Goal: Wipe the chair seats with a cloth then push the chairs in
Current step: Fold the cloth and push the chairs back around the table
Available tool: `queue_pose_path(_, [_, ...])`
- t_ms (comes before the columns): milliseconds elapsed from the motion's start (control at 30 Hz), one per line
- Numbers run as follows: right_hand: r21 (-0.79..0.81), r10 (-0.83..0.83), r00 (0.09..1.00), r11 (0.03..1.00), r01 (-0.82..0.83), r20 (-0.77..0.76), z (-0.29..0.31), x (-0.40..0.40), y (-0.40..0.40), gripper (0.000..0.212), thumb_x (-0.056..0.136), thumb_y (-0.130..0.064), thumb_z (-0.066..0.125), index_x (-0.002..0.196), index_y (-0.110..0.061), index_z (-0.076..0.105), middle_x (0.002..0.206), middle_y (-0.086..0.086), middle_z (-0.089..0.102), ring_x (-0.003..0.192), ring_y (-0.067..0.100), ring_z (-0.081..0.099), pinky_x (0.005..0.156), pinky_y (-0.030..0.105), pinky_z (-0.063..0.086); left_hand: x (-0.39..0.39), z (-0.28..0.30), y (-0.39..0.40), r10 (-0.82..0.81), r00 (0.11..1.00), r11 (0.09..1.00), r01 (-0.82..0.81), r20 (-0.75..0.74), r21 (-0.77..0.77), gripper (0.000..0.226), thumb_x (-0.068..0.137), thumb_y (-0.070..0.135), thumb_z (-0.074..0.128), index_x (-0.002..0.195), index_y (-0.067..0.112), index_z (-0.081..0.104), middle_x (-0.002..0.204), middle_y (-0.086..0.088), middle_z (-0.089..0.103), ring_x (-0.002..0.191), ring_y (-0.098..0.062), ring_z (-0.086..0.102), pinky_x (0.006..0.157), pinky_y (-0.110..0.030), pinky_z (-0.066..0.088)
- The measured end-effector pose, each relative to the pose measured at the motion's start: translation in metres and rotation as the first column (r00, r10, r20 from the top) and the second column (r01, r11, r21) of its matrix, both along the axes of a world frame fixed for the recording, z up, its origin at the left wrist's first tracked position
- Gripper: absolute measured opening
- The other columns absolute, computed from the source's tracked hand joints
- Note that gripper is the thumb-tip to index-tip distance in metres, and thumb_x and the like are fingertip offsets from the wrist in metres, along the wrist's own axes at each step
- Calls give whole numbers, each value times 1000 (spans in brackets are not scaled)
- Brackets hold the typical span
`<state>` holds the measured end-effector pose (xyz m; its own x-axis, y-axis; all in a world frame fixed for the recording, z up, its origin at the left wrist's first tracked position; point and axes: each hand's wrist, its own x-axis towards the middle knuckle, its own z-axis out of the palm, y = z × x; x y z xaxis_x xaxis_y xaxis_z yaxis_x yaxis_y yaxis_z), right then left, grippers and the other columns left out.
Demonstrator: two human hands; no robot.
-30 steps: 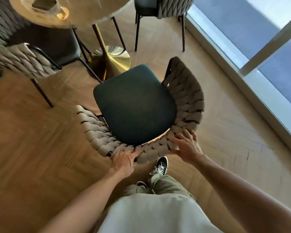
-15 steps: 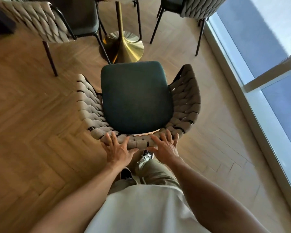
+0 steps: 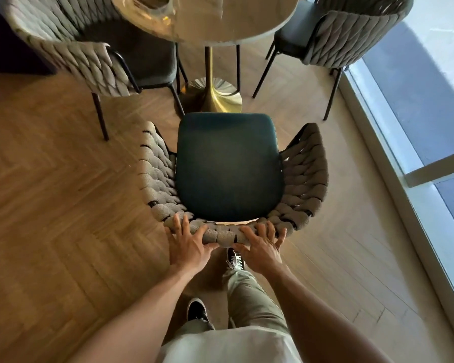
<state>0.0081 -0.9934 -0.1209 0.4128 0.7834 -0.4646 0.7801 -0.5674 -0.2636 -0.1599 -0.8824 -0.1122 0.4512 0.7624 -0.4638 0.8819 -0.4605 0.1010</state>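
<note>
- The round table [image 3: 220, 27] stands ahead on a gold pedestal base [image 3: 212, 96], two other chairs already near it.
- The chair [image 3: 231, 176] sits on the wood floor [image 3: 50, 205], facing the table, its dark seat [image 3: 228, 166] front just short of the pedestal; no cloth shows.
- It looks like a rigid metal frame, moderately heavy; thin legs should slide on smooth wood yet may catch and tip it.
- The woven backrest [image 3: 226, 233] is padded and grippy; its top rim is the sensible hold.
- The left hand [image 3: 188, 247] and right hand [image 3: 262, 248] press there, fingers spread flat, thumbs tucked behind.
</note>
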Motion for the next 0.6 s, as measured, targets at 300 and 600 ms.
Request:
queue_pose_path(300, [10,47,999,999,-47,-20,0,77,82,53,88,-65,45,137,-47,35,147,-5,23,144,29,-6,108,60,-22,73,4,70,40,999,999,-40,-23,22,72,84,76,34,145,38,31,160,-14,6,146,-38,-10,116,-59,7])
queue_pose_path(600, [42,76,995,996,-73,-64,4,114,145,49,90,-62,45,136,-46,38,148,-6,26,144,30,-4,106,64,-20,109,7,126,65,996,998,-64,-56,24,72,85,74,35,146,36,29,160,-13,8,146,-38,-9,115,-61,4])
